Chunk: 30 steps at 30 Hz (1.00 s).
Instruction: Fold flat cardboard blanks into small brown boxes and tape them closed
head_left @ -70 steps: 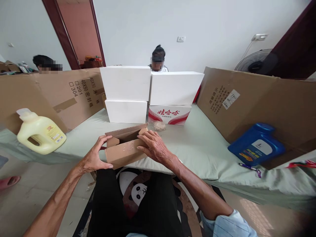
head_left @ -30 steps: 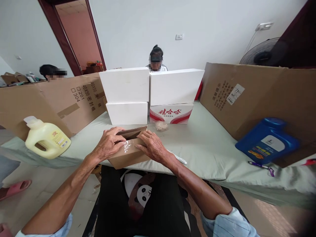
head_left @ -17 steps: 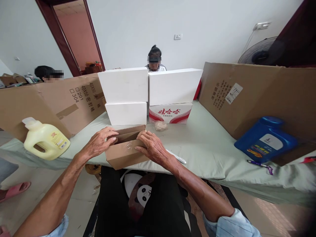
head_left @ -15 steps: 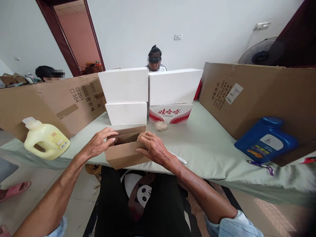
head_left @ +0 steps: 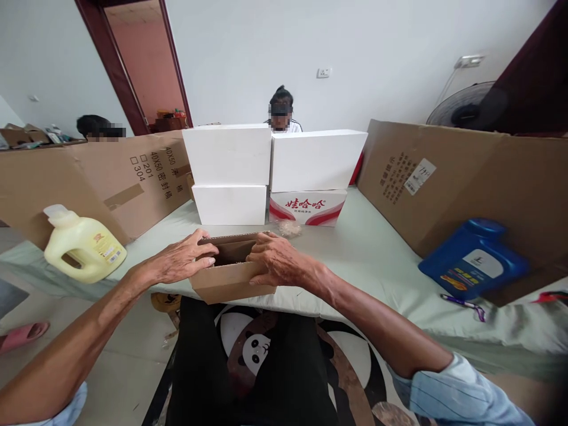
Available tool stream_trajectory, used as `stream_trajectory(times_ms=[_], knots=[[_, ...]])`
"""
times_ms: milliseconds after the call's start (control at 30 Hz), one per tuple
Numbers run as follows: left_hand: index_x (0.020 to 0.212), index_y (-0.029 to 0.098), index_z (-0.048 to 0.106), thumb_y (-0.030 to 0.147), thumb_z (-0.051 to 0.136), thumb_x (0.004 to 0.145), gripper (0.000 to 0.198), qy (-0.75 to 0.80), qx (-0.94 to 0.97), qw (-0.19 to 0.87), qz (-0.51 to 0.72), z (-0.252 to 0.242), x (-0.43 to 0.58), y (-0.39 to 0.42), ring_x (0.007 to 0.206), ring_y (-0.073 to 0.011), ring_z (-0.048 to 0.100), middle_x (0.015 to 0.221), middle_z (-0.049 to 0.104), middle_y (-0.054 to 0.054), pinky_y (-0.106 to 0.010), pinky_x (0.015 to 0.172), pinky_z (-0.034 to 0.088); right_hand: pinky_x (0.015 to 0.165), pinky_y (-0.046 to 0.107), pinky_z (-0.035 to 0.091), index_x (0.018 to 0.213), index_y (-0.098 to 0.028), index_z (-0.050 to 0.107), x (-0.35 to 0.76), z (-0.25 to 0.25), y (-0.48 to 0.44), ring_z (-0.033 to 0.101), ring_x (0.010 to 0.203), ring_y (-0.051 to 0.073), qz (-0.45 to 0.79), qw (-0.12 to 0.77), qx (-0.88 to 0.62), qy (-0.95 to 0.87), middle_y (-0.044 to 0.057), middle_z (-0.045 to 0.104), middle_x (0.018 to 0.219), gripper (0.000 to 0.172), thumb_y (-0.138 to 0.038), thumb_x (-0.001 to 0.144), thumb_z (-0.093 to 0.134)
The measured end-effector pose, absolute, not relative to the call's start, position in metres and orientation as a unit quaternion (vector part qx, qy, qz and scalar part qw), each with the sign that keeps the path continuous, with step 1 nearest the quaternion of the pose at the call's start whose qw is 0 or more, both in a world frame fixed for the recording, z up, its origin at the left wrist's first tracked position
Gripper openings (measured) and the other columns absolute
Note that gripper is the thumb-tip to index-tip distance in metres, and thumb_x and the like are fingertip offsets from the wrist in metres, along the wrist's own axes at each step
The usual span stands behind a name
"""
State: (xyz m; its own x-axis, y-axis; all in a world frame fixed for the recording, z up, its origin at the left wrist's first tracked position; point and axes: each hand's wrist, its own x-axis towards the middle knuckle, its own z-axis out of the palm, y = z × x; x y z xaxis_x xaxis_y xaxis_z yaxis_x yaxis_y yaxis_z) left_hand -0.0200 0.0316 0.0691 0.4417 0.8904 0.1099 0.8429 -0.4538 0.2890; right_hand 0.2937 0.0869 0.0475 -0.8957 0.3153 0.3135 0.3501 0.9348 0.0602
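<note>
A small brown cardboard box (head_left: 231, 278) stands open at the near edge of the pale green table (head_left: 368, 260), above my lap. My left hand (head_left: 180, 263) grips its left end, fingers curled over the rim. My right hand (head_left: 277, 263) clasps the right end, fingers bent over the top edge and into the opening. The box's inside is dark and I cannot make out any contents.
White boxes (head_left: 228, 154) and a red-printed carton (head_left: 306, 207) are stacked behind. Tall cardboard sheets (head_left: 465, 183) wall both sides. A yellow jug (head_left: 82, 245) lies left, a blue jug (head_left: 473, 263) and a pen (head_left: 464, 303) right. Two people (head_left: 281, 109) sit beyond.
The box's flaps were worked by both hands; my left hand pressed on top, then moved back to the left end. Both hands now curl over the rim of the opened box.
</note>
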Motion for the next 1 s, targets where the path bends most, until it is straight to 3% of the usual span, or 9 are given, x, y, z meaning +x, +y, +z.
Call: stream_trajectory(times_ms=[167, 333, 400, 533, 600, 767, 900, 1000], knots=[[0.121, 0.031, 0.073, 0.058, 0.055, 0.105, 0.037, 0.486, 0.850, 0.141, 0.143, 0.072, -0.029, 0.031, 0.089, -0.0207, 0.069, 0.135, 0.061, -0.006, -0.035, 0.083, 0.060, 0.093, 0.045, 0.044, 0.112, -0.019, 0.077, 0.301, 0.041, 0.090, 0.055, 0.111, 0.032, -0.137, 0.189, -0.168, -0.958, 0.012, 0.071, 0.109, 0.043, -0.052, 0.088, 0.090], [0.125, 0.032, 0.068, 0.066, 0.071, 0.091, 0.048, 0.470, 0.842, 0.197, 0.178, 0.059, -0.057, 0.034, 0.121, -0.0300, 0.067, 0.146, 0.058, -0.008, -0.042, 0.097, 0.064, 0.087, 0.041, 0.047, 0.153, -0.020, 0.063, 0.326, 0.035, 0.098, 0.057, 0.105, 0.029, -0.128, 0.227, -0.238, -0.936, 0.012, 0.070, 0.114, 0.072, -0.053, 0.093, 0.087], [0.126, 0.033, 0.068, 0.067, 0.077, 0.086, 0.053, 0.465, 0.839, 0.209, 0.190, 0.055, -0.064, 0.034, 0.132, -0.0328, 0.063, 0.150, 0.057, -0.008, -0.047, 0.106, 0.063, 0.086, 0.040, 0.049, 0.159, -0.023, 0.058, 0.331, 0.034, 0.101, 0.059, 0.105, 0.029, -0.102, 0.233, -0.240, -0.937, 0.012, 0.071, 0.119, 0.074, -0.053, 0.096, 0.084], [0.127, 0.034, 0.067, 0.067, 0.080, 0.085, 0.055, 0.467, 0.839, 0.213, 0.181, 0.055, -0.063, 0.033, 0.135, -0.0332, 0.062, 0.154, 0.055, -0.008, -0.051, 0.113, 0.061, 0.104, 0.048, 0.052, 0.149, -0.020, 0.068, 0.324, 0.038, 0.107, 0.060, 0.130, 0.033, -0.042, 0.231, -0.162, -0.958, 0.017, 0.066, 0.149, 0.067, -0.057, 0.095, 0.084], [0.130, 0.035, 0.068, 0.068, 0.080, 0.085, 0.057, 0.470, 0.840, 0.213, 0.168, 0.058, -0.060, 0.034, 0.134, -0.0339, 0.064, 0.155, 0.055, -0.008, -0.050, 0.110, 0.062, 0.110, 0.051, 0.051, 0.145, -0.019, 0.071, 0.317, 0.043, 0.109, 0.058, 0.137, 0.034, -0.025, 0.206, -0.138, -0.968, 0.017, 0.065, 0.153, 0.065, -0.056, 0.094, 0.086], [0.150, 0.038, 0.063, 0.067, 0.081, 0.085, 0.073, 0.466, 0.850, 0.214, 0.124, 0.063, -0.059, 0.038, 0.129, -0.0362, 0.066, 0.156, 0.052, -0.011, -0.047, 0.097, 0.066, 0.102, 0.047, 0.053, 0.124, -0.019, 0.080, 0.306, 0.055, 0.110, 0.061, 0.125, 0.032, -0.059, 0.135, -0.141, -0.979, 0.015, 0.072, 0.137, 0.047, -0.046, 0.088, 0.093], [0.157, 0.039, 0.055, 0.067, 0.089, 0.076, 0.092, 0.461, 0.852, 0.232, 0.087, 0.064, -0.067, 0.041, 0.137, -0.0391, 0.060, 0.162, 0.045, -0.011, -0.048, 0.099, 0.065, 0.095, 0.046, 0.052, 0.115, -0.015, 0.077, 0.312, 0.055, 0.110, 0.060, 0.115, 0.032, -0.098, 0.146, -0.136, -0.975, 0.017, 0.069, 0.125, 0.054, -0.059, 0.087, 0.091], [0.158, 0.039, 0.051, 0.062, 0.093, 0.073, 0.097, 0.450, 0.859, 0.228, 0.090, 0.064, -0.069, 0.039, 0.140, -0.0384, 0.058, 0.160, 0.046, -0.011, -0.051, 0.106, 0.063, 0.093, 0.046, 0.053, 0.124, -0.014, 0.073, 0.324, 0.045, 0.115, 0.059, 0.112, 0.031, -0.074, 0.212, -0.144, -0.964, 0.018, 0.065, 0.128, 0.066, -0.071, 0.091, 0.081]])
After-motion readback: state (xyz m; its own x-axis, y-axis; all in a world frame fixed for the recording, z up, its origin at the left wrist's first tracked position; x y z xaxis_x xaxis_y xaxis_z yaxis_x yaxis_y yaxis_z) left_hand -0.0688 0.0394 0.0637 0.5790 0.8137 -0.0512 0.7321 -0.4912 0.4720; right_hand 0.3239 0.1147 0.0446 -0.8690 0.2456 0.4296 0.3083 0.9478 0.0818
